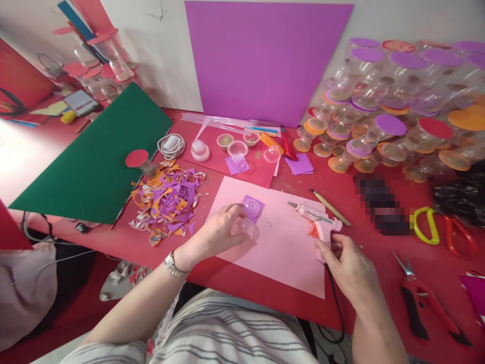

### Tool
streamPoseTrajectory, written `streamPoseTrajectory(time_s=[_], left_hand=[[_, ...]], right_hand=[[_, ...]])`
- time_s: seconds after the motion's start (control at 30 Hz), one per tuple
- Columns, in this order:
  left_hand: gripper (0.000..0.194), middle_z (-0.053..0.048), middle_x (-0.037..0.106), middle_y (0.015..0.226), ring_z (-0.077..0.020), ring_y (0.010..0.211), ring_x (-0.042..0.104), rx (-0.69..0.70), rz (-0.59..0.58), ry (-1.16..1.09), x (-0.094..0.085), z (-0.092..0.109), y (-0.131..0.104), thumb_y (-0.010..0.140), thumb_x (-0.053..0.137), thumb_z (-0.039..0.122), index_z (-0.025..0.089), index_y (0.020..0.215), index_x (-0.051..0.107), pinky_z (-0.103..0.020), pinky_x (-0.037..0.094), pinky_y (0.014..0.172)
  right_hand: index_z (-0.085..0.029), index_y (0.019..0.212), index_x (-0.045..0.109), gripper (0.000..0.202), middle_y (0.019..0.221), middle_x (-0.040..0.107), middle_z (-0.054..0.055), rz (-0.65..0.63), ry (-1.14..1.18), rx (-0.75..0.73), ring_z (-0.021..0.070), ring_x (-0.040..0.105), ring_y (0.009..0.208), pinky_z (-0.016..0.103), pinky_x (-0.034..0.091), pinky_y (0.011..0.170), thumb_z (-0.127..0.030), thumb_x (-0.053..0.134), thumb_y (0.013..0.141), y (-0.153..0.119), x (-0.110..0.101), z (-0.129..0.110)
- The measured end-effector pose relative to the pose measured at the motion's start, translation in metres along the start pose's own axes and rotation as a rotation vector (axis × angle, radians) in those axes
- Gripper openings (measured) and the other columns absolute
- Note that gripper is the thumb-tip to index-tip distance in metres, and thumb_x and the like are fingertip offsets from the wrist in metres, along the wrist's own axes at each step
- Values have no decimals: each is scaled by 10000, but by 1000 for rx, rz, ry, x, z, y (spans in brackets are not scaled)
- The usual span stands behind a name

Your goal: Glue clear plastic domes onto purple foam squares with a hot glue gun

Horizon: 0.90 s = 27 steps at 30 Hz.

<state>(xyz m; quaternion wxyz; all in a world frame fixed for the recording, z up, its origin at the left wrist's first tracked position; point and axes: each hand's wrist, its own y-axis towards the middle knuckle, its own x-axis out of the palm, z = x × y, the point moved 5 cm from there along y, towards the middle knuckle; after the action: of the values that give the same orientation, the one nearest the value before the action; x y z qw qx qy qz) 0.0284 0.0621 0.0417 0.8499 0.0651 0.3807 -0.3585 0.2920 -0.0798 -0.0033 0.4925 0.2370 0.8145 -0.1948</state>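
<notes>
My left hand [217, 230], with a metal watch on its wrist, curls its thumb and fingers round a clear plastic cup [246, 230] low over a pink sheet [282, 253]. Just beyond the fingertips, a second clear plastic cup [251, 207] rests on a small purple paper square [259, 215]. A pale pink glue gun [324, 230] with an orange trigger lies on the sheet's right side, its nozzle pointing left. The fingers of my right hand [350, 260] close on its handle, and a black cord runs down from there.
Paper scraps [170, 197] are heaped at left beside a green board [98, 156]. Several joined clear cups with coloured discs [390, 124] are stacked at back right. Red-handled snips [424, 298] and a wooden-handled tool [331, 207] lie to the right. More cups [238, 150] stand behind the sheet.
</notes>
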Motion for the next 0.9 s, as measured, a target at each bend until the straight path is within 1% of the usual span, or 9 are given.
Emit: streamPoseTrajectory(time_s=[0.1, 0.17, 0.3, 0.43, 0.57, 0.63, 0.73, 0.8, 0.9], left_hand=[[279, -80, 624, 1232, -234, 1030, 637, -21, -39, -63, 0, -1, -1, 750, 689, 260, 220, 981, 536, -372, 507, 903], [281, -86, 611, 1257, -237, 1051, 631, -21, -39, -102, 0, -1, -1, 742, 691, 254, 218, 976, 539, -370, 503, 906], [321, -83, 615, 1241, -234, 1055, 628, 5, -61, -204, 6, 1, 5, 732, 705, 269, 217, 1011, 555, -365, 499, 917], [371, -77, 654, 1069, -237, 1020, 635, 46, -174, -359, 23, 8, 19, 733, 724, 349, 195, 1027, 558, -363, 510, 889], [382, -92, 663, 1084, -260, 1137, 606, 119, -319, -489, 37, 20, 28, 742, 728, 406, 189, 1019, 579, -363, 499, 932], [410, -106, 655, 1156, -265, 1154, 599, 134, -301, -445, 34, 20, 29, 730, 732, 388, 195, 1058, 579, -382, 487, 951], [406, -112, 623, 1259, -255, 1131, 611, 128, -224, -355, 22, 12, 27, 712, 728, 349, 204, 1062, 581, -394, 470, 968], [366, -96, 654, 1202, -241, 1082, 632, 125, -202, -365, 17, 4, 24, 725, 713, 367, 205, 1025, 581, -380, 477, 953], [374, -101, 683, 1122, -245, 1036, 641, 105, -166, -404, 17, -10, 20, 737, 711, 426, 189, 992, 575, -371, 494, 922]], right_hand=[[-235, 932, 573, 463, 793, 709, 102, -2, -23, -16, 301, 689, 730, 363, 468, 565, -657, 438, 796, 1, 2, -1], [-235, 916, 581, 420, 791, 714, 102, 7, -35, -11, 297, 693, 733, 360, 469, 571, -615, 449, 796, 1, 3, 0], [-231, 893, 599, 405, 745, 720, 103, 71, -20, -7, 287, 690, 704, 356, 477, 576, -592, 448, 788, 3, 1, 1], [-225, 886, 594, 440, 710, 722, 105, 147, 65, -6, 271, 687, 664, 346, 499, 582, -625, 437, 796, 0, -8, -5], [-213, 899, 602, 466, 692, 713, 88, 167, 190, 24, 240, 688, 616, 319, 520, 560, -644, 449, 811, -6, -18, -10], [-209, 910, 605, 466, 690, 707, 74, 142, 280, 42, 226, 688, 607, 306, 532, 542, -647, 475, 818, -7, -19, -11], [-203, 931, 599, 476, 701, 704, 49, 84, 459, 54, 204, 679, 599, 295, 556, 520, -660, 534, 811, -8, -19, -11], [-203, 925, 602, 480, 708, 705, 39, 65, 566, 39, 190, 668, 593, 284, 558, 504, -666, 563, 804, -7, -19, -14], [-203, 902, 619, 467, 700, 700, 31, 58, 683, 12, 174, 652, 589, 264, 541, 495, -657, 588, 800, -5, -22, -21]])
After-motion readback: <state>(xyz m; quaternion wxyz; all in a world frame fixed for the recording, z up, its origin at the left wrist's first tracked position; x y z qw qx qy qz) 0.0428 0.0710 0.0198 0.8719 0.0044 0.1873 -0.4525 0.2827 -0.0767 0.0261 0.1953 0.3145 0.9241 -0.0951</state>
